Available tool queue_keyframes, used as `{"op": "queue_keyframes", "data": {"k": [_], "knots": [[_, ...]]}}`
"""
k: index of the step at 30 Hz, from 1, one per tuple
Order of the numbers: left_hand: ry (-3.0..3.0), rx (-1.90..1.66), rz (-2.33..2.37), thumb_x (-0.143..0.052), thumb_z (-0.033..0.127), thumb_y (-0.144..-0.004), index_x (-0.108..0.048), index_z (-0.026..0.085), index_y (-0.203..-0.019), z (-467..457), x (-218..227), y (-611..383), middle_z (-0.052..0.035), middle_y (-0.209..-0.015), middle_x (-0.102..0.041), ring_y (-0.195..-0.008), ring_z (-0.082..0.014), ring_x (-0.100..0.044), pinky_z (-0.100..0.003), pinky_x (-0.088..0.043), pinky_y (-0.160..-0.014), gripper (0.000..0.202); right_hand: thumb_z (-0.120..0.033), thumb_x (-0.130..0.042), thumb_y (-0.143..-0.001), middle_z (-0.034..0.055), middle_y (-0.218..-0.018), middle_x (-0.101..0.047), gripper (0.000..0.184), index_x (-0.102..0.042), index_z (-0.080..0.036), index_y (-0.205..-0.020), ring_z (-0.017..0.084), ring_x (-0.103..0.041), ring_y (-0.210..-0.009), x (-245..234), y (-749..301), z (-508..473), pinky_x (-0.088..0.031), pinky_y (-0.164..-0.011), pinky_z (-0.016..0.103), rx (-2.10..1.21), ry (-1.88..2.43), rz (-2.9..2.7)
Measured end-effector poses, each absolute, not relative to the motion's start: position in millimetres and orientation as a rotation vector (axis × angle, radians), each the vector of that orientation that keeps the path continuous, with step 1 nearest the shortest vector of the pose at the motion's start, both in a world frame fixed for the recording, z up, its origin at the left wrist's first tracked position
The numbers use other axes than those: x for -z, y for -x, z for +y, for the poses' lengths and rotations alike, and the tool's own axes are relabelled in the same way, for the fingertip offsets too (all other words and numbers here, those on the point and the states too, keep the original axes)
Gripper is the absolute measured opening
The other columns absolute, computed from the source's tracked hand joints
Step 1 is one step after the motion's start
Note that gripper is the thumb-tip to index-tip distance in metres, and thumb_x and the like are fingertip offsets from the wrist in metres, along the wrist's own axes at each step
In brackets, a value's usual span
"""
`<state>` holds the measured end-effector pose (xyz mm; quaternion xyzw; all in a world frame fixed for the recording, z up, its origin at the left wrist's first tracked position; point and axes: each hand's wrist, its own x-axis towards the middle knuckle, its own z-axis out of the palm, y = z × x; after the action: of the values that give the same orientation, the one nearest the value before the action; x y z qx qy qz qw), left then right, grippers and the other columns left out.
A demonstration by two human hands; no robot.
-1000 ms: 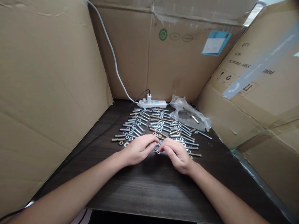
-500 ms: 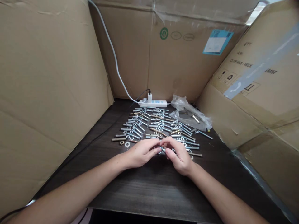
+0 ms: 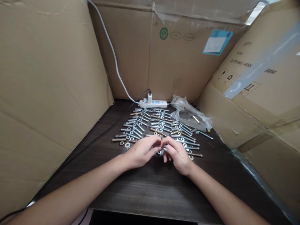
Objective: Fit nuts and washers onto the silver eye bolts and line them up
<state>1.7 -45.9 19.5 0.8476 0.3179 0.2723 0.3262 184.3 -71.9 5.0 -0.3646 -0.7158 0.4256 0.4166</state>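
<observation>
My left hand (image 3: 142,152) and my right hand (image 3: 177,155) meet fingertip to fingertip above the dark table (image 3: 150,190). Between the thumb and fingers of my right hand is a thin silvery bolt (image 3: 164,150), mostly covered. The fingers of my left hand are pinched against its near end; what they grip there is too small to make out. Just under those fingertips a small ring-shaped metal part (image 3: 159,153) shows. Beyond my hands lie rows of bolts (image 3: 187,137), metal sleeves (image 3: 119,140), nuts (image 3: 122,143) and washers (image 3: 127,145).
A white power strip (image 3: 153,103) with a plugged-in adapter sits at the back. Beside it lies a clear plastic bag (image 3: 185,109) with metal parts. Cardboard walls (image 3: 178,68) enclose the table on three sides. A black cable (image 3: 93,139) crosses the left side.
My fingers have shifted slightly around the bolt, and the lower fingers of my right hand have opened out a little. The ring-shaped part shows more clearly below. The laid-out hardware has not moved.
</observation>
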Motion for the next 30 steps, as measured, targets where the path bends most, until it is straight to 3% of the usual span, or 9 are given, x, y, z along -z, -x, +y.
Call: {"op": "queue_keyframes", "data": {"k": [4, 9, 16, 24, 30], "knots": [[-2.333, -0.672, 0.926, -0.046, 0.026, -0.092, -0.052, 0.019, -0.097, -43, -18, -1, -0.0008, -0.091, -0.059, -0.084, -0.0151, -0.054, -0.028, -0.043, -0.076, 0.011, -0.038, -0.037, -0.096, -0.0014, -0.07, -0.051, 0.027, -0.052, -0.019, -0.086, 0.01, -0.047, -0.053, -8, -185, -70, -0.038, -0.054, 0.023, -0.992, 0.947, -1.819], [-2.665, -0.493, 0.947, -0.05, 0.022, -0.089, -0.057, 0.018, -0.096, -36, -9, 2, -0.0036, -0.094, -0.058, -0.089, -0.019, -0.049, -0.034, -0.039, -0.081, 0.01, -0.035, -0.038, -0.096, 0.0018, -0.079, -0.056, 0.026, -0.056, -0.019, -0.09, 0.012, -0.051, -0.062, -12, -191, -67, -0.041, -0.062, 0.026, -0.818, 0.989, -1.881], [-2.775, -0.399, 0.966, -0.05, 0.021, -0.089, -0.056, 0.017, -0.088, -36, -3, 1, -0.0035, -0.089, -0.057, -0.085, -0.0188, -0.046, -0.032, -0.037, -0.075, 0.008, -0.029, -0.038, -0.096, 0.0032, -0.08, -0.057, 0.025, -0.059, -0.017, -0.09, 0.015, -0.054, -0.073, -13, -192, -65, -0.042, -0.071, 0.028, -0.669, 0.959, -2.008], [-2.795, -0.373, 0.991, -0.046, 0.018, -0.089, -0.053, 0.016, -0.085, -40, -4, 2, -0.005, -0.088, -0.056, -0.085, -0.019, -0.047, -0.032, -0.039, -0.078, 0.009, -0.03, -0.037, -0.096, 0.0038, -0.084, -0.058, 0.026, -0.059, -0.017, -0.092, 0.014, -0.054, -0.071, -10, -192, -64, -0.042, -0.071, 0.028, -0.699, 0.969, -1.985], [-2.785, -0.338, 1.007, -0.049, 0.014, -0.085, -0.055, 0.016, -0.089, -41, -8, 3, -0.0051, -0.089, -0.057, -0.087, -0.0197, -0.048, -0.034, -0.04, -0.082, 0.007, -0.033, -0.037, -0.097, 0.0024, -0.08, -0.057, 0.028, -0.061, -0.018, -0.092, 0.011, -0.049, -0.058, -5, -193, -62, -0.04, -0.06, 0.026, -0.807, 0.995, -1.827]]}}
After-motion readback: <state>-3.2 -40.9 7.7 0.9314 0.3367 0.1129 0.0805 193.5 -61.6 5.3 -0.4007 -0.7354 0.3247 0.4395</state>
